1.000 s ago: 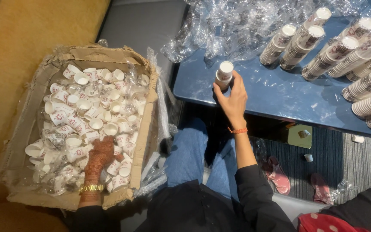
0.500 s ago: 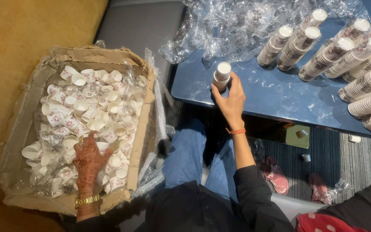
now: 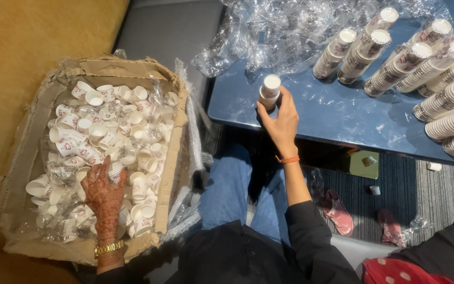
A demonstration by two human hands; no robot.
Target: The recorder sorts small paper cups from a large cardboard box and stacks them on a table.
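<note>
My right hand [image 3: 281, 122] grips a short upright stack of small white paper cups [image 3: 269, 91] standing near the front edge of the blue table [image 3: 337, 118]. My left hand [image 3: 103, 193], covered in dark henna patterns and wearing a gold bracelet, reaches down into a torn cardboard box [image 3: 172, 173] full of loose paper cups [image 3: 101, 131]. Its fingers close on one loose cup [image 3: 114, 171] near the middle of the heap.
Several long stacks of cups [image 3: 421, 58] lie on their sides at the table's right. Crumpled clear plastic wrap [image 3: 274, 31] covers the table's far left. The box rests on a yellow seat [image 3: 22, 47]. Pink shoes [image 3: 339, 211] and stray cups lie on the floor below.
My left hand has shifted a little further into the box and closed on a cup. My right hand stays on the upright stack.
</note>
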